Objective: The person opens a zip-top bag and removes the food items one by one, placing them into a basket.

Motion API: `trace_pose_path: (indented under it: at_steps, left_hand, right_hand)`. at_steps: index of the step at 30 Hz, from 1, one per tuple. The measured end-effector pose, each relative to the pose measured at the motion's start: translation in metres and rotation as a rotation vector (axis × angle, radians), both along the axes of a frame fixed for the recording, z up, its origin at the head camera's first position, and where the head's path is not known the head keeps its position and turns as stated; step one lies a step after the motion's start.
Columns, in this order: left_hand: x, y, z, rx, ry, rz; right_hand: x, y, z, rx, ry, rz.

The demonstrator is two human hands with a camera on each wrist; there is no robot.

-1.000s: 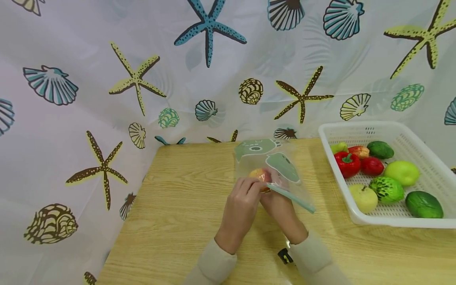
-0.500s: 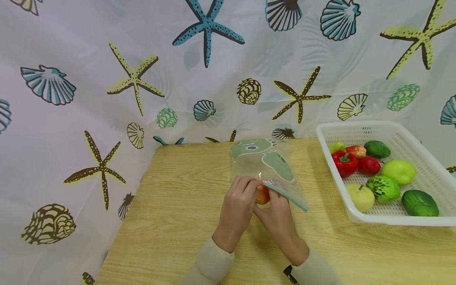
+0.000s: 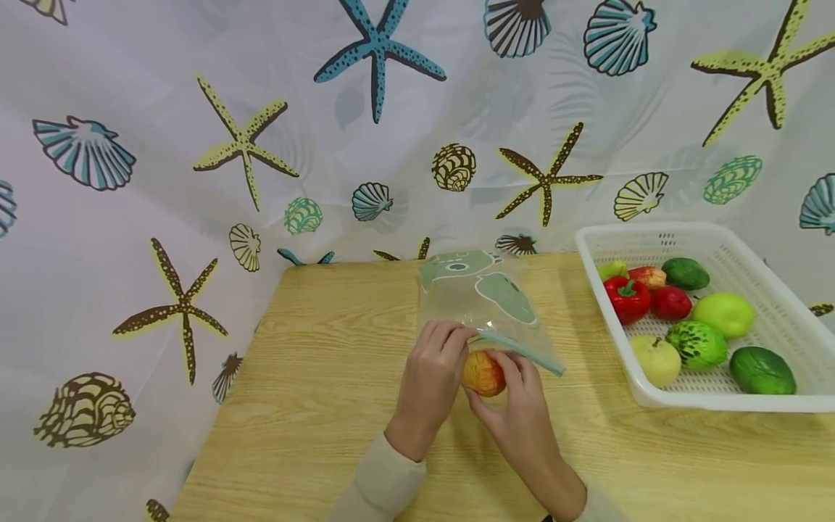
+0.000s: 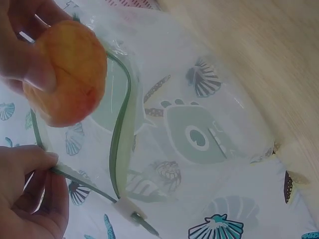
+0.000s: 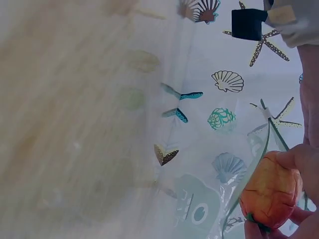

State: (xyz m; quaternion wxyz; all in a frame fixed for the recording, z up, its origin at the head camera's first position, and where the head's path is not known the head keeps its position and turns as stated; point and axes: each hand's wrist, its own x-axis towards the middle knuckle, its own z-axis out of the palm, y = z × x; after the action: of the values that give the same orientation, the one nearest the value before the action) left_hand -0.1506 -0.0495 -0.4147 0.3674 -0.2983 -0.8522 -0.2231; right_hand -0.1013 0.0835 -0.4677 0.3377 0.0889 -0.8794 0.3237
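An orange-red round fruit (image 3: 484,373) with creased skin sits between the fingertips and thumb of my right hand (image 3: 525,413), just on the near side of the bag's mouth. In the right wrist view a bit of green shows at one end of the fruit (image 5: 271,191). The clear zip bag (image 3: 505,297) with green animal print lies on the table. My left hand (image 3: 432,377) pinches the left part of its green zip edge. From the left wrist, the mouth gapes, and a white slider (image 4: 130,211) sits at one corner of the zip.
A white perforated basket (image 3: 636,384) at the right holds several fruits and vegetables, among them a red bell pepper (image 3: 628,301) and a dark green fruit (image 3: 762,370). A shell-and-starfish curtain (image 3: 404,145) hangs behind the wooden table (image 3: 326,377).
The fruit was seen through the plastic inside the bag; my right hand has drawn it out through the mouth, toward me. My left hand stays on the bag's edge.
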Motion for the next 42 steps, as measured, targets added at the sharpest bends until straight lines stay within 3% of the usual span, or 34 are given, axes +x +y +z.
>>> trace_pose_path:
  at_steps: [8,19,37,42]
  left_hand:
    - [-0.002,-0.001,0.000,-0.009,-0.005,0.002]
    - [0.001,-0.001,-0.001,0.003,-0.025,0.000]
    - [0.001,0.001,-0.001,0.007,-0.006,-0.006]
    - [0.001,0.001,-0.001,-0.005,-0.004,0.000]
  right_hand:
    - [0.026,0.014,0.006,0.023,-0.060,0.012]
    - [0.060,0.042,0.020,0.013,-0.002,0.082]
    - [0.086,0.099,0.035,-0.056,0.068,-0.013]
    - [0.092,0.119,0.050,-0.055,-0.003,-0.113]
